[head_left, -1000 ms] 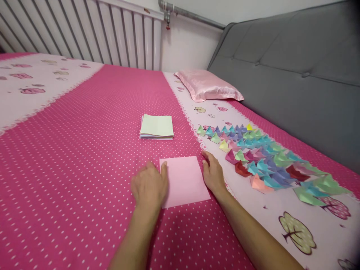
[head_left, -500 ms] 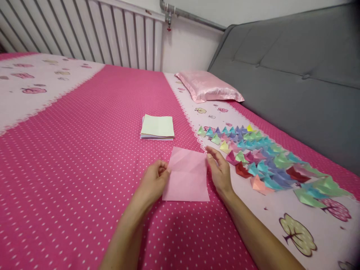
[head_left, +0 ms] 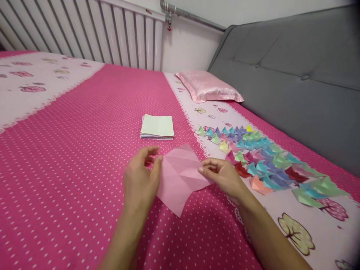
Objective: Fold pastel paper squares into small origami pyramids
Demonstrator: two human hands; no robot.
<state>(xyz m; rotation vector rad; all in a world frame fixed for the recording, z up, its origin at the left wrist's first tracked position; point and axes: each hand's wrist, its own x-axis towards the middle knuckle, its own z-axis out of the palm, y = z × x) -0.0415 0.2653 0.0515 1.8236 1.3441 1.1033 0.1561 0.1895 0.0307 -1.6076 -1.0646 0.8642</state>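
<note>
A square sheet of pink paper [head_left: 180, 183] with crossing fold creases lies turned cornerwise, slightly lifted and bent, over the bed. My right hand [head_left: 222, 175] is closed, pinching the sheet near its right corner between thumb and fingers. At the left edge, my left hand [head_left: 142, 174] has curled fingers and its thumb against the paper; it is a little blurred, and the paper's left corner is hidden behind it. Beyond the hands sits a stack of paper sheets [head_left: 157, 126] with a pale green one on top. Several rows of small folded paper boats [head_left: 260, 168] stand to the right.
A pink polka-dot bedspread [head_left: 84, 157] with white printed bands covers the bed. The pink satin pillow [head_left: 209, 87] rests against a grey padded headboard [head_left: 295, 63]. Along the far wall run a white radiator [head_left: 126, 33] and a pipe with a red valve [head_left: 169, 28].
The pink sheet has turned from square-on to cornerwise. My right hand has moved left and now pinches it; my left hand has shifted slightly left and up along its edge.
</note>
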